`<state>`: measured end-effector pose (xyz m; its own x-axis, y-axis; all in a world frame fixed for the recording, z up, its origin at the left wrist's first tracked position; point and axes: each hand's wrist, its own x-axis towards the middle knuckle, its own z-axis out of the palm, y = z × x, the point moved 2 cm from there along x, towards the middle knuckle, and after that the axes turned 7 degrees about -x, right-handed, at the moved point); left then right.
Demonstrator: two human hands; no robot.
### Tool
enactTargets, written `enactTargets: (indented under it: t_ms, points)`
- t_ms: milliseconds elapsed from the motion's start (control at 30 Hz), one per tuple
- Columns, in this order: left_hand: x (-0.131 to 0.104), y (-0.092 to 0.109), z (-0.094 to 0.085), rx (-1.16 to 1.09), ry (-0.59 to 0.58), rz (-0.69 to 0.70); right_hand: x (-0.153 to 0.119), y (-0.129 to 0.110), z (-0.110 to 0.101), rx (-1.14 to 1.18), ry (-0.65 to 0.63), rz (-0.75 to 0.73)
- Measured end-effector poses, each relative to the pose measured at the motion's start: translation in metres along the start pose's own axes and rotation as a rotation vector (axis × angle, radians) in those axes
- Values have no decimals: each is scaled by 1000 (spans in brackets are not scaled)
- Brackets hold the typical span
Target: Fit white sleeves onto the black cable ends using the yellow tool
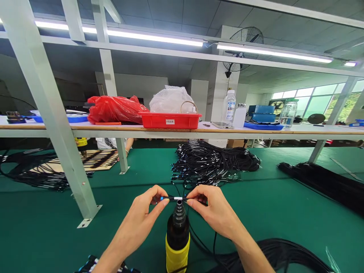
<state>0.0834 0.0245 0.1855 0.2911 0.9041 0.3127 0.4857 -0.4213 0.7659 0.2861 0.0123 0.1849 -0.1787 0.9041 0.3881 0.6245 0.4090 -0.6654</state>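
Between my two hands a thin black cable (172,198) with a white sleeve and a blue tip is stretched level. My left hand (142,212) pinches its blue-tipped end, and my right hand (214,208) pinches it just right of the white sleeve. Directly under the sleeve is the dark ribbed nozzle (179,215) of an upright yellow and black heat tool (178,252). Whether the cable touches the nozzle rim cannot be made out.
A big bundle of black cables (210,161) lies behind my hands on the green table (142,167). More cables (287,252) lie at the lower right. A shelf holds a red bin (170,121). A white post (57,113) stands left. Part of another person's arm shows behind.
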Motion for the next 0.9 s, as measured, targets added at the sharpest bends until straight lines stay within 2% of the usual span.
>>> enactTargets:
  t_ms: [267, 500, 700, 900]
  points:
    - [-2, -2, 4, 25, 1, -27, -1, -5, -4, -110, -26, -55]
    - [-2, 0, 3, -20, 10, 34, 1, -1, -3, -31, 6, -48]
    - [-4, -3, 3, 18, -25, -63, -1, -2, -3, 27, -26, -52]
    - [-4, -4, 7, 14, -39, -62, -3, 0, -2, -9, -51, -64]
